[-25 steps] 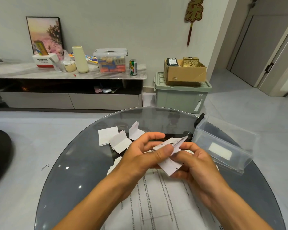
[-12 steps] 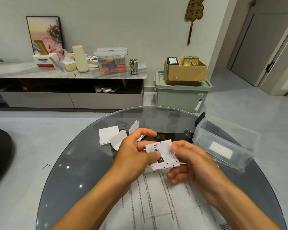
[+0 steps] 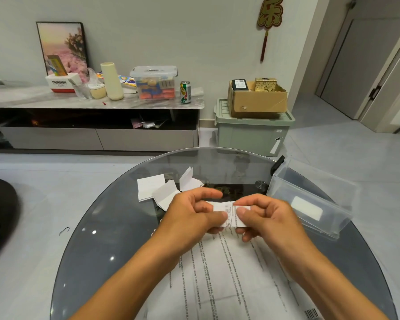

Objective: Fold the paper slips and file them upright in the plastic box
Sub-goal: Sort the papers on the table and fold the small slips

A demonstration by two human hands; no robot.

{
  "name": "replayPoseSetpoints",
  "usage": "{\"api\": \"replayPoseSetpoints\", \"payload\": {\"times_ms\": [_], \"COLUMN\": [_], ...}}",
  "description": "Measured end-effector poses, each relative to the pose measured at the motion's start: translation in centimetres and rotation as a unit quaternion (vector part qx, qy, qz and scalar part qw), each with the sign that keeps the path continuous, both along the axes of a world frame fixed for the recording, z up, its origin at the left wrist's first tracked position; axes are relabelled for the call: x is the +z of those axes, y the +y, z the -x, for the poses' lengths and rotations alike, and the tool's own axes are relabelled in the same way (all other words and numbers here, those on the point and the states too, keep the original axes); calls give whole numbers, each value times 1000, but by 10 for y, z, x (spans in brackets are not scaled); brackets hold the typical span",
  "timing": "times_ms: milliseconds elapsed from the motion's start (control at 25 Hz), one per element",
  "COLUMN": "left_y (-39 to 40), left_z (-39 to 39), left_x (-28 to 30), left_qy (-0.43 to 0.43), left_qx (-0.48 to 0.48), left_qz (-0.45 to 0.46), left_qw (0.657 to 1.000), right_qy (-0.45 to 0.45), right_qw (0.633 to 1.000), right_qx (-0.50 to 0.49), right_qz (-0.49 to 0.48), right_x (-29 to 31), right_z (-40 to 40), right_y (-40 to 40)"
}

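Above the middle of the round glass table (image 3: 106,227), both hands hold one printed paper slip (image 3: 231,214), folded flat. My left hand (image 3: 192,218) pinches its left part with thumb and fingers. My right hand (image 3: 266,218) pinches its right part, thumb on top. Three folded white slips (image 3: 165,195) lie on the glass just beyond my left hand. The clear plastic box (image 3: 310,199) stands open at the right of the table, a white label on its near wall; I see no slips inside it.
A large printed sheet (image 3: 224,278) lies on the table under my forearms. Beyond the table are a low cabinet (image 3: 97,98) with clutter, a green storage bin (image 3: 252,132) carrying a cardboard box, and a dark seat (image 3: 0,215) at the left.
The slip, held up and half open a second ago, has been folded smaller and turned flat. Both hands have closed in on it, thumbs side by side.
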State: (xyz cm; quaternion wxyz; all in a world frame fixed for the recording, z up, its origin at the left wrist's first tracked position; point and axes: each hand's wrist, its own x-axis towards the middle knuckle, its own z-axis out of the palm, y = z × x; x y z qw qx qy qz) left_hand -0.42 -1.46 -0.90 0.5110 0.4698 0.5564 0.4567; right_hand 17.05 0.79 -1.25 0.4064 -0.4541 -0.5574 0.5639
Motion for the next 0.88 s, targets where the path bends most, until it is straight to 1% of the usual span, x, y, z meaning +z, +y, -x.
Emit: {"api": "replayPoseSetpoints", "payload": {"times_ms": [40,80,120,160,200,240,320,360,440,480,520,560,600,640,680,720,760,840,880], "left_y": [-1,-1,-2,-2,-1,0,-2,-2,6,12,18,24,30,36,41,45,49,53,53], "left_z": [-2,-3,-4,-5,-5,-5,-8,-8,-4,1,8,17,27,37,44,47,48,45,43], "left_x": [-1,-5,-8,-11,-12,-11,-5,-2,-6,-11,-12,-15,-17,-17,-19,-22,-27,-38,-42], "left_qy": [39,95,154,209,223,183,94,83,177,225,230,209,186,156,135,124,132,226,290], "left_qx": [-11,-16,-8,6,20,13,-40,-52,-22,13,59,111,161,197,210,206,192,139,110], "left_qz": [-6,-27,-58,-87,-102,-95,-66,-61,-90,-99,-95,-87,-72,-50,-18,6,24,25,10], "left_qw": [999,995,986,974,969,978,993,993,980,969,967,968,966,967,968,971,972,964,950], "right_qy": [-54,-84,-81,-59,-39,-31,-23,-9,2,-30,-117,-237,-346,-405,-427,-436,-442,-465,-486], "right_qw": [998,995,995,998,999,999,999,1000,1000,999,992,964,920,882,863,853,843,811,787], "right_qx": [-3,-7,-5,3,11,12,-10,-21,-29,-32,-40,-50,-41,-11,36,96,169,307,344], "right_qz": [-39,-56,-51,-29,-12,-11,-25,-19,10,4,-36,-105,-180,-240,-268,-271,-255,-181,-162], "right_x": [-2,-4,-4,-4,-2,-2,-1,-2,-8,-12,-16,-17,-17,-13,-8,-3,1,4,2], "right_z": [1,3,4,5,5,4,4,6,8,9,7,2,-3,-7,-10,-13,-14,-14,-13], "right_y": [-1,-2,-3,-3,-2,-1,-1,-2,-2,-1,1,4,4,3,1,-2,-6,-14,-16]}}
